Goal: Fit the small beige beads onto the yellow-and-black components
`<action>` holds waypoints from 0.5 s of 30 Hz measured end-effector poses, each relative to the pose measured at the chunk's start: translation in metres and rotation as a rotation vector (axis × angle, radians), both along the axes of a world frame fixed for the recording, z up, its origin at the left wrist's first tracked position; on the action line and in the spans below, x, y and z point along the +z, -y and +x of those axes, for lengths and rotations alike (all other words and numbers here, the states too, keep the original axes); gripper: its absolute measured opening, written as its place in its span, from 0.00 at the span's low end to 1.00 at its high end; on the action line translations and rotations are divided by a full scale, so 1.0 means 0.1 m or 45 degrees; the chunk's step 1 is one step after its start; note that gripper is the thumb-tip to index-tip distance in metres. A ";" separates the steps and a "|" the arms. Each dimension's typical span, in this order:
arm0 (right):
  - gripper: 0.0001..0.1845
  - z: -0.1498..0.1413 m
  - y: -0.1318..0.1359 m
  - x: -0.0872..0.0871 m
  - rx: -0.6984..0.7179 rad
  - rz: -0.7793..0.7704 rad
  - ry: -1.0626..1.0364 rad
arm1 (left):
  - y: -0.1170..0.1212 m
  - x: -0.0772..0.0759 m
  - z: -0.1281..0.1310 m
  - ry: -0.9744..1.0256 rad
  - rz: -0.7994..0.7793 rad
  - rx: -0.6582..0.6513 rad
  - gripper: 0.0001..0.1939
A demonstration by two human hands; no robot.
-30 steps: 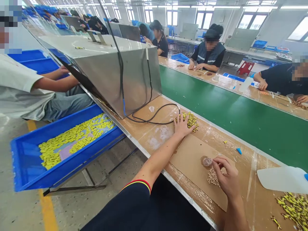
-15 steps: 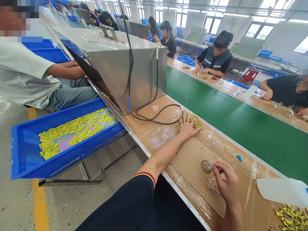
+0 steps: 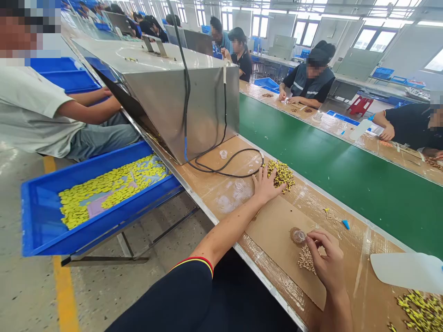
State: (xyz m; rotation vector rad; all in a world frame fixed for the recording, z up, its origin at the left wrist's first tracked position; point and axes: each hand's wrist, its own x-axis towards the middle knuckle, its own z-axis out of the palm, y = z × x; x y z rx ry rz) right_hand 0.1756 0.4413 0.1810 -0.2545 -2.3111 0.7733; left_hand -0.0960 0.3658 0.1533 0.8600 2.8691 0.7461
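My left hand (image 3: 266, 185) lies with spread fingers at the near-left edge of a pile of small yellow-and-dark pieces (image 3: 282, 174), its fingertips among them. On a flat cardboard sheet (image 3: 273, 226) stands a small clear plastic cup (image 3: 298, 236). Thumb and forefinger of my right hand (image 3: 327, 258) are pinched together at the cup's right rim; whatever is between them is too small to make out. Beside that hand, partly covered by it, is a heap of tiny pale pieces (image 3: 306, 259).
A metal box (image 3: 207, 110) with a looped black cable (image 3: 228, 174) stands at left. A white bottle (image 3: 404, 272) lies right, near more yellow pieces (image 3: 424, 311). Beyond runs a green belt (image 3: 311, 147). A blue bin (image 3: 38, 221) stands left, near a seated person. Co-workers sit opposite.
My left hand has drawn slightly left, uncovering more of the yellow-and-dark pile. My right hand keeps its pinch beside the cup.
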 end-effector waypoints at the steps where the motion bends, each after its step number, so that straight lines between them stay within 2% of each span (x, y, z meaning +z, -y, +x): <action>1: 0.06 0.00 0.00 0.00 0.008 0.000 0.006 | 0.00 -0.01 0.00 0.021 0.003 -0.010 0.42; 9: 0.07 -0.01 0.00 0.00 0.001 -0.005 0.013 | -0.04 -0.11 -0.08 -0.074 0.034 -0.250 0.47; 15: 0.07 -0.02 0.01 0.02 -0.005 0.010 -0.001 | -0.08 -0.08 -0.21 -0.073 -0.121 -0.337 0.55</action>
